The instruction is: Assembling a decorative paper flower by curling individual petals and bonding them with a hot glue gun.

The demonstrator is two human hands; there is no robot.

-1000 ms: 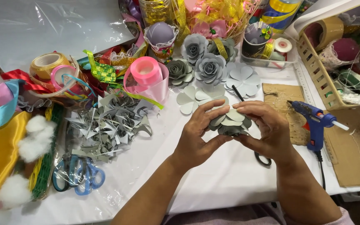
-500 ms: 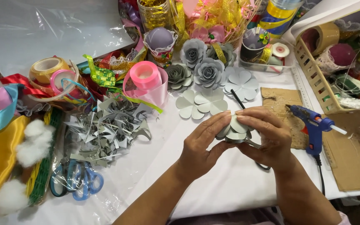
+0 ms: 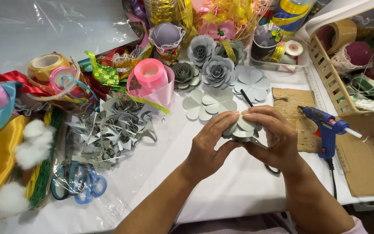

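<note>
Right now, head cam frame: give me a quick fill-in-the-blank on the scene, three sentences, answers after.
1. Both the left hand and the right hand hold a grey paper ____.
2. The glue gun lying on the cardboard is ____ in colour.
3. The scissors beside the grey paper scraps have ____ handles.

Missing words: flower; blue; blue

A white-covered table (image 3: 221, 190) under bright, even light fills the view
</note>
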